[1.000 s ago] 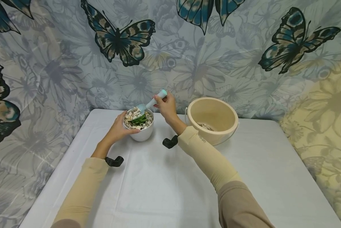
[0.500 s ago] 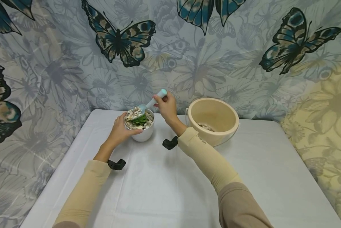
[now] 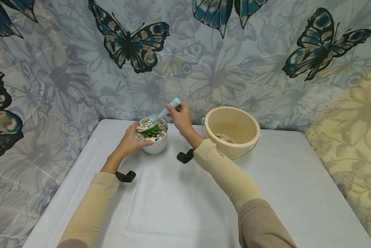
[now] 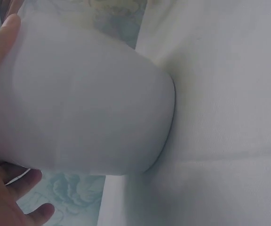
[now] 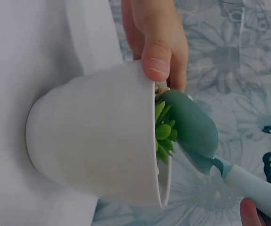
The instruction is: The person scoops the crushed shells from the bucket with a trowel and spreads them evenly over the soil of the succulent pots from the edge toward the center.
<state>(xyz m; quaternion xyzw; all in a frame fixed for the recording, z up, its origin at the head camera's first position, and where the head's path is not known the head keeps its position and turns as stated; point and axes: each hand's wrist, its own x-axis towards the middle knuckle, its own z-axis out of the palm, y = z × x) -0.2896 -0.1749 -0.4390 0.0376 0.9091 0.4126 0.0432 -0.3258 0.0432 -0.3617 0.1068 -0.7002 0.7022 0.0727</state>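
Observation:
A white plant pot [image 3: 155, 148] stands on the table, filled with pale pebbles around a green succulent [image 3: 152, 131]. My left hand [image 3: 130, 140] grips the pot from its left side, the thumb along the near rim; the left wrist view shows thumb and fingers on opposite sides of the white wall. With my right hand [image 3: 183, 119] I hold the pale blue handle of a small trowel [image 3: 166, 111]. Its blade, laden with pebbles, tilts down over the pot behind the succulent. In the right wrist view the green-blue blade [image 5: 192, 129] is close to the leaves [image 5: 163, 132].
Right of the pot, a cream bucket [image 3: 232, 151] with a handle holds some pebbles [image 3: 224, 138] at its bottom. A white cloth [image 3: 173, 206] covers the table. Behind it hangs a butterfly-patterned fabric backdrop [image 3: 185, 75], close to the table's far edge.
Only small shifts: the left wrist has moved slightly right and then partly back, and the trowel's handle has dipped a little to the left. Both hands keep their holds.

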